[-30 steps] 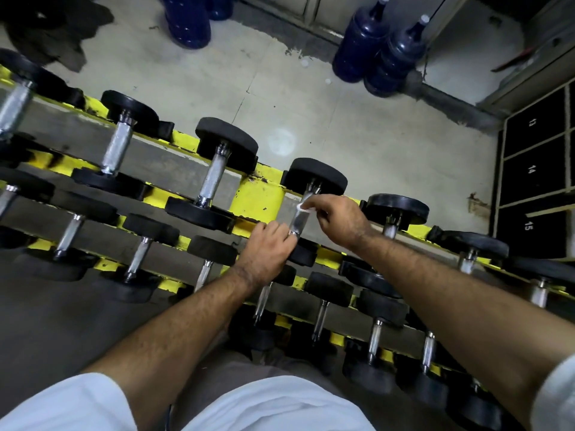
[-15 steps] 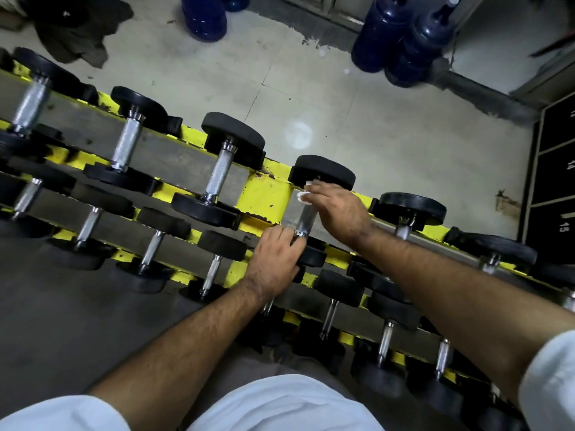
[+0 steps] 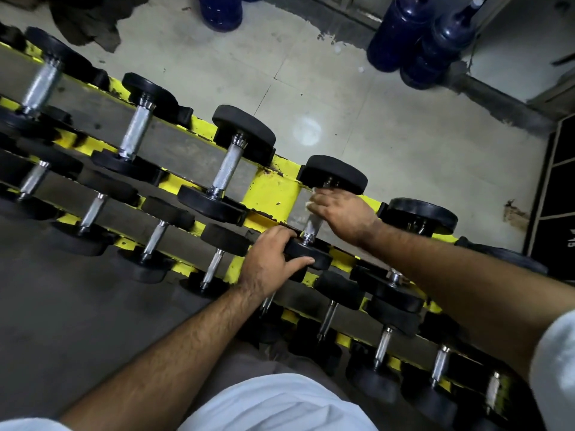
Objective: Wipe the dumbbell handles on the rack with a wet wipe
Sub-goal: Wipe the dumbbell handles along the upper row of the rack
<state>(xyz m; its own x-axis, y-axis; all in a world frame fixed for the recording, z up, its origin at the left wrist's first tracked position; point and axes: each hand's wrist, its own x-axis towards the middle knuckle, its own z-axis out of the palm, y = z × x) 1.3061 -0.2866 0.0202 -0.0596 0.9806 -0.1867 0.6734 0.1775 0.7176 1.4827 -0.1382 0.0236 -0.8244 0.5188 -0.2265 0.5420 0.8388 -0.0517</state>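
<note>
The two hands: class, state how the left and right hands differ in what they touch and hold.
The left hand grips the near black weight head; the right hand wraps the dumbbell's chrome handle. The right hand holds a white wipe; the left hand holds none. Both hands are on the same top-row dumbbell.

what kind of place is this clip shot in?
Most likely a gym, probably a back or storage corner. A long yellow rack holds rows of black dumbbells, numbered lockers line the right wall, and big blue water jugs stand on the floor.
</note>
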